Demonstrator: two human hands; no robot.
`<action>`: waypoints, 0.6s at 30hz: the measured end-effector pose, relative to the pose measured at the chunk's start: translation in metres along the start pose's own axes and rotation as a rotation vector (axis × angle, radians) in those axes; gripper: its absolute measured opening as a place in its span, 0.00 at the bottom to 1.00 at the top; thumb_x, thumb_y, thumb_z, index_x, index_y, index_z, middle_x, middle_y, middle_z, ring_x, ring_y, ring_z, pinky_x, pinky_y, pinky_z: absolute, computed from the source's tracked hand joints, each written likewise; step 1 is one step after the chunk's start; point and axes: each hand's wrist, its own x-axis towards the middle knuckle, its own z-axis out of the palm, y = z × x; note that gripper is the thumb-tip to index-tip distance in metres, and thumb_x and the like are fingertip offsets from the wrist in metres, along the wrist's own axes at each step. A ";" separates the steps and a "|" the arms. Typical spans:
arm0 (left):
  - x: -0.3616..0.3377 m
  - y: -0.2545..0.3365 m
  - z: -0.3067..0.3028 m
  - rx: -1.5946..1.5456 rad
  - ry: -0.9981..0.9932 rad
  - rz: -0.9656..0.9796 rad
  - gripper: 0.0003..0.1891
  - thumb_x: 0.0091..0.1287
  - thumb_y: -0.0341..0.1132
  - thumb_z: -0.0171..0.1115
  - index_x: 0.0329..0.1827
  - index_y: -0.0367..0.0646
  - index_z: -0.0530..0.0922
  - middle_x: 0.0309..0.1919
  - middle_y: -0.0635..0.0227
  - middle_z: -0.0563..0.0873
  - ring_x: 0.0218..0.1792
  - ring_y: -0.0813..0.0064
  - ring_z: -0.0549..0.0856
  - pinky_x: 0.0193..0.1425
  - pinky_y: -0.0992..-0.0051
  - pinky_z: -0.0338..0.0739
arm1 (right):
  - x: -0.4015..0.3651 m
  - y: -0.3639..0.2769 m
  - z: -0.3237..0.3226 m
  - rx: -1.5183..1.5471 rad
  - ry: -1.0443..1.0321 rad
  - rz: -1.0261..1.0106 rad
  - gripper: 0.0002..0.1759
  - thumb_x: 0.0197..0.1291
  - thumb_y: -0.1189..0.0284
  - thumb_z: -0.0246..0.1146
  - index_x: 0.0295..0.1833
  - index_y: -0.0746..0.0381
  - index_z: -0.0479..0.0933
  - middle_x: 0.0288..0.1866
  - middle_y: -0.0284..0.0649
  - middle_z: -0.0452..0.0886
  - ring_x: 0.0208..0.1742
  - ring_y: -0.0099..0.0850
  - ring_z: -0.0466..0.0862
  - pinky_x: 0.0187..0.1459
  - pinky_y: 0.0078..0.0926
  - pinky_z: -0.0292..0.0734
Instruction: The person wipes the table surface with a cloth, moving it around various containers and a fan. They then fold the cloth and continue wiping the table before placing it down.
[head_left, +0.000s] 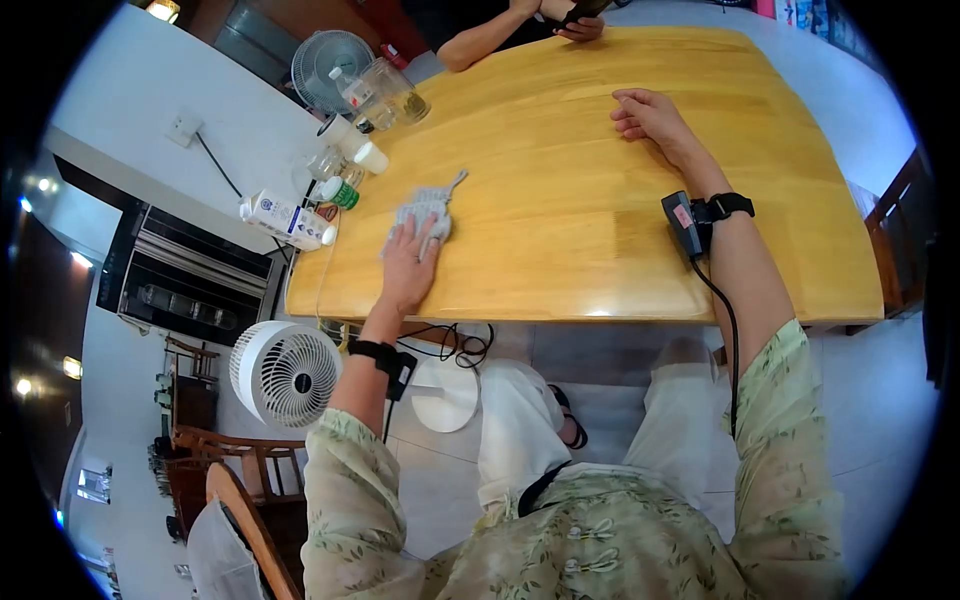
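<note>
My left hand (408, 272) rests at the left part of the wooden table (560, 220), its fingers over a bunched grey cloth (437, 203) that it holds against the tabletop. A narrow tail of the cloth sticks out beyond my fingertips. Farther over to the right is my right hand (652, 117), at or just above the wood, with loosely bent fingers and nothing visible in them. Left of the cloth lies a white and blue carton (285, 220) with a white cap, beside a green-labelled container (338, 192).
A clear bottle (362, 98), a large glass jar (398, 92) and a white cup (371, 157) line the table's left edge. Behind them stands a fan (332, 70). Another person's hand (582, 28) holds a dark phone-like object across the table. Below is a white fan (287, 374).
</note>
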 end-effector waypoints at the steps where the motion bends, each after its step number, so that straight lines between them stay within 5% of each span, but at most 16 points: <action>1: -0.005 0.016 0.000 0.035 -0.013 0.011 0.25 0.77 0.45 0.54 0.77 0.58 0.70 0.75 0.45 0.68 0.73 0.37 0.67 0.77 0.47 0.58 | 0.000 0.000 -0.001 0.008 0.002 0.002 0.21 0.74 0.60 0.60 0.62 0.65 0.78 0.42 0.38 0.84 0.36 0.22 0.83 0.37 0.19 0.82; 6: -0.035 0.135 -0.001 0.099 0.008 0.114 0.32 0.72 0.48 0.60 0.79 0.59 0.65 0.75 0.42 0.65 0.71 0.31 0.65 0.72 0.36 0.57 | 0.003 0.002 -0.002 -0.061 -0.029 -0.029 0.22 0.73 0.59 0.61 0.63 0.64 0.77 0.43 0.38 0.84 0.37 0.23 0.83 0.37 0.20 0.82; 11: -0.058 0.281 -0.024 -0.119 -0.027 0.118 0.35 0.69 0.50 0.63 0.79 0.57 0.65 0.76 0.41 0.62 0.74 0.33 0.61 0.73 0.35 0.53 | 0.002 0.007 -0.004 -0.019 -0.070 -0.052 0.22 0.74 0.60 0.60 0.64 0.64 0.77 0.43 0.37 0.84 0.37 0.23 0.83 0.39 0.20 0.82; 18: -0.037 0.325 -0.028 -0.461 -0.181 0.177 0.31 0.64 0.49 0.67 0.67 0.44 0.76 0.69 0.44 0.72 0.73 0.39 0.65 0.78 0.44 0.53 | 0.007 0.008 -0.003 -0.127 -0.097 -0.055 0.22 0.74 0.62 0.58 0.65 0.64 0.76 0.44 0.36 0.84 0.39 0.23 0.82 0.41 0.19 0.80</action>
